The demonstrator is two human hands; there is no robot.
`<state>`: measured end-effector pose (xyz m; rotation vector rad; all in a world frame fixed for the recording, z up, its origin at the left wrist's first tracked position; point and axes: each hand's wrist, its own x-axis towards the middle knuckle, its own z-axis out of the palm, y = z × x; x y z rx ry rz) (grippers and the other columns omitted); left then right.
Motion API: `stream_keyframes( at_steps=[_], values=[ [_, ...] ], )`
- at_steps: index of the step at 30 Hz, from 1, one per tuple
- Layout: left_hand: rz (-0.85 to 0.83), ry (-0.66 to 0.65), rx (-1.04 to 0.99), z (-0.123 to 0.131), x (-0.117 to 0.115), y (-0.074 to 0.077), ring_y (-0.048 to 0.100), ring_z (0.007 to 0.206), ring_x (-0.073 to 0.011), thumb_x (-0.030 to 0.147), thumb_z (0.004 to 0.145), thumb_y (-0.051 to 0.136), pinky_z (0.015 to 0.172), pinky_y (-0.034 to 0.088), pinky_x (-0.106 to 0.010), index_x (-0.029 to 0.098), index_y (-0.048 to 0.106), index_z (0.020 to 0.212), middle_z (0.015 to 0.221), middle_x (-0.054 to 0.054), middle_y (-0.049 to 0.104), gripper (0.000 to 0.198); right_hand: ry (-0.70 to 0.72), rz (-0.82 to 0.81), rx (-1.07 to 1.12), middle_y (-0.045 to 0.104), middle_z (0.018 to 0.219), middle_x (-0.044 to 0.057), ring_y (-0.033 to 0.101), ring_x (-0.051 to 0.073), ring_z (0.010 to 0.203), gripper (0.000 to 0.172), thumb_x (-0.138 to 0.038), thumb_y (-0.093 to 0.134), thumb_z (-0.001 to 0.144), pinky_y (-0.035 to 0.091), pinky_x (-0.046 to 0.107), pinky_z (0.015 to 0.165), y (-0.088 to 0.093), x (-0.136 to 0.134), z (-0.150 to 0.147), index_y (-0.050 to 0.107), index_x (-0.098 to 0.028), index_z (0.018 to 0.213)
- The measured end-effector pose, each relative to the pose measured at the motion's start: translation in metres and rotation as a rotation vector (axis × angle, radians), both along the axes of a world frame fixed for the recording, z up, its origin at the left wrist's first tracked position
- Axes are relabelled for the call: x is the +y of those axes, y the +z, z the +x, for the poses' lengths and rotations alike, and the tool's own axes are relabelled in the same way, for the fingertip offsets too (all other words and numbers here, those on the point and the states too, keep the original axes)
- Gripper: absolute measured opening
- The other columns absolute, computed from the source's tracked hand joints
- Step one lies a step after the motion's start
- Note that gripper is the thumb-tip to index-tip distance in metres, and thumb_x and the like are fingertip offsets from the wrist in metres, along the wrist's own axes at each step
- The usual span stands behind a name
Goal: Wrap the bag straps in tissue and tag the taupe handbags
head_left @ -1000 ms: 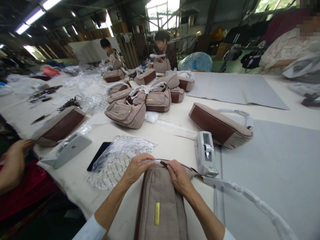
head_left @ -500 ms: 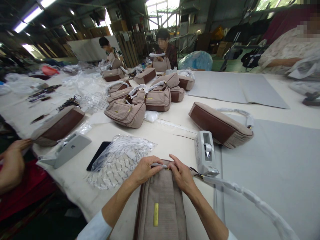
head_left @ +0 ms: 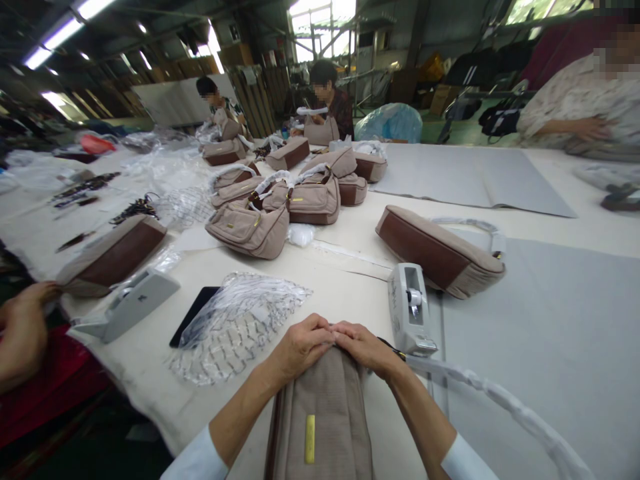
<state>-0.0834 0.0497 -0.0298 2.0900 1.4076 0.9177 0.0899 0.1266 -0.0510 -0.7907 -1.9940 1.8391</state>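
A taupe handbag (head_left: 330, 407) with a gold metal plate (head_left: 310, 439) lies lengthwise in front of me. At its far end my left hand (head_left: 303, 343) is closed, fingertips pinched together on the bag's edge. My right hand (head_left: 363, 343) meets it there, also closed, with its fingers bent over the same spot. The small part between the fingertips is hidden. From the bag's right side runs a strap (head_left: 500, 387) wrapped in white material, curving toward the lower right.
A grey tape dispenser (head_left: 411, 310) stands just right of my hands, with another handbag (head_left: 440, 250) behind it. Patterned plastic bags (head_left: 245, 327) cover part of a dark tablet-like object to the left. A second dispenser (head_left: 133, 303) and a co-worker's hand (head_left: 25, 327) are farther left.
Both hands have come together and closed over the bag's far end. The small pale strip seen at my left fingers is now covered. My right fingers, raised before, are bent down.
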Motion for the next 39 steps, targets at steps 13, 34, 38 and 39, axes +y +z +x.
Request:
stream_keyframes(
  at_steps=[13, 34, 38, 39],
  values=[
    [-0.472, 0.403, -0.227, -0.001, 0.002, 0.011, 0.059, 0.071, -0.0179, 0.029, 0.076, 0.056, 0.069, 0.042, -0.025, 0.016, 0.065, 0.068, 0.069, 0.000, 0.065, 0.017, -0.201, -0.140, 0.028, 0.062, 0.083, 0.002, 0.051, 0.014, 0.072, 0.031, -0.044, 0.058, 0.080, 0.039, 0.024, 0.064, -0.006, -0.011, -0.006, 0.062, -0.016, 0.093],
    [-0.600, 0.561, -0.660, 0.004, 0.008, -0.003, 0.048, 0.053, -0.0114, 0.031, 0.066, 0.057, 0.054, 0.038, -0.022, 0.015, 0.056, 0.063, 0.055, 0.003, 0.053, 0.016, -0.190, -0.334, 0.118, 0.053, 0.067, -0.003, 0.041, 0.009, 0.055, 0.038, -0.052, 0.058, 0.079, 0.029, 0.020, 0.049, -0.014, -0.008, -0.015, 0.060, -0.017, 0.095],
    [-0.530, 0.575, -0.676, 0.006, 0.001, -0.008, 0.047, 0.054, -0.0108, 0.032, 0.070, 0.057, 0.055, 0.038, -0.021, 0.016, 0.054, 0.064, 0.054, 0.005, 0.049, 0.017, -0.095, -0.326, 0.104, 0.058, 0.072, -0.001, 0.046, 0.010, 0.061, 0.035, -0.047, 0.070, 0.070, 0.033, 0.020, 0.055, -0.014, -0.004, -0.017, 0.065, -0.015, 0.085],
    [-0.515, 0.574, -0.675, 0.006, 0.000, -0.009, 0.047, 0.054, -0.0107, 0.032, 0.071, 0.058, 0.056, 0.037, -0.021, 0.016, 0.055, 0.065, 0.054, 0.005, 0.049, 0.017, -0.088, -0.325, 0.101, 0.057, 0.068, -0.002, 0.045, 0.010, 0.060, 0.034, -0.046, 0.071, 0.069, 0.033, 0.020, 0.055, -0.015, -0.003, -0.018, 0.064, -0.014, 0.078]
  ],
)
